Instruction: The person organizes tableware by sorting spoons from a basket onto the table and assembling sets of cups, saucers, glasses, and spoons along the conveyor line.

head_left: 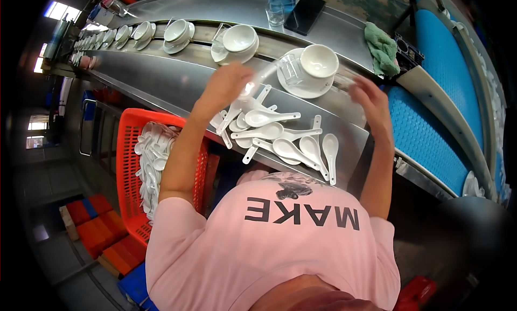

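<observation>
My left hand is closed above the spoon pile, blurred by motion. A smeared white spoon sticks out from its fingers toward the nearest place setting. Under it, several white spoons lie heaped on the steel table's front edge. My right hand hovers right of the setting, slightly blurred, fingers apart, with nothing visible in them. Between my hands stands a saucer carrying a white bowl and a small clear glass. Left of it, another bowl sits on its own saucer.
Matching settings run in a line to the far left. A red basket full of spoons is at my left. Across the line lie a dark phone, a drinking glass and a green cloth. Blue conveyor belting curves at right.
</observation>
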Motion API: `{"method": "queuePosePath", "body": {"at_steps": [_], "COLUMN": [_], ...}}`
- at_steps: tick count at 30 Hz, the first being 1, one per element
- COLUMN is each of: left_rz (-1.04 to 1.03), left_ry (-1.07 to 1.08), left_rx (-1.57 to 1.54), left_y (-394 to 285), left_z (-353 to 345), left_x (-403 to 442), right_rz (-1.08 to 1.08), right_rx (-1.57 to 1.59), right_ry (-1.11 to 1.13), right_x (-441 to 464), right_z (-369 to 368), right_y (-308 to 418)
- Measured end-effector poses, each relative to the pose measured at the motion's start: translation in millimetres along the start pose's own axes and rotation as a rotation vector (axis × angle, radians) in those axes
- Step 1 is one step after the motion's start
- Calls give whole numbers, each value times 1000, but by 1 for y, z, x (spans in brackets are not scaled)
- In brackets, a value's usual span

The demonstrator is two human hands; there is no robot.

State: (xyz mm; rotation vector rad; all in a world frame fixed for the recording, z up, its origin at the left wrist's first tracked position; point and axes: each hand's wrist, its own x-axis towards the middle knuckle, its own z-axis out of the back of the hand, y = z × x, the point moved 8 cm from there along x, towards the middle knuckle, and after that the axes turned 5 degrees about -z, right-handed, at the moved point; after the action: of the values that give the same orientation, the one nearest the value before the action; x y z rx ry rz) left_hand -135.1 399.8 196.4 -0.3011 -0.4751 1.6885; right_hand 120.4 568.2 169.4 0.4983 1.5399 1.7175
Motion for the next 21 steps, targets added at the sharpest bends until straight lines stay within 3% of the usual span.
{"method": "queuePosePath", "body": {"at_steps": [3, 6, 10, 13, 14, 16, 21], "left_rz": [-69, 157, 341, 499, 505, 391, 277], "left_ry": [157, 241, 240, 68, 0, -93, -202], "left_rx": [-215, -421, -598, -790, -782, -661, -660], "left_y": [-30, -36, -25, 6, 11, 9, -44], "left_z": [-27, -53, -82, -107, -106, -91, -10], "left_x": [8, 16, 22, 26, 26, 25, 16], "right_rz": [-111, -229, -504, -677, -620, -487, -575], "right_rx": [130, 58, 81, -32, -234, -484, -630], "right_ry": [21, 69, 20, -60, -65, -307, -348], "right_x": [-59, -118, -176, -184, -179, -176, -163], "right_z": [29, 48, 59, 43, 37, 25, -32], "right_y": [-16, -31, -116, -191, -211, -260, -346]}}
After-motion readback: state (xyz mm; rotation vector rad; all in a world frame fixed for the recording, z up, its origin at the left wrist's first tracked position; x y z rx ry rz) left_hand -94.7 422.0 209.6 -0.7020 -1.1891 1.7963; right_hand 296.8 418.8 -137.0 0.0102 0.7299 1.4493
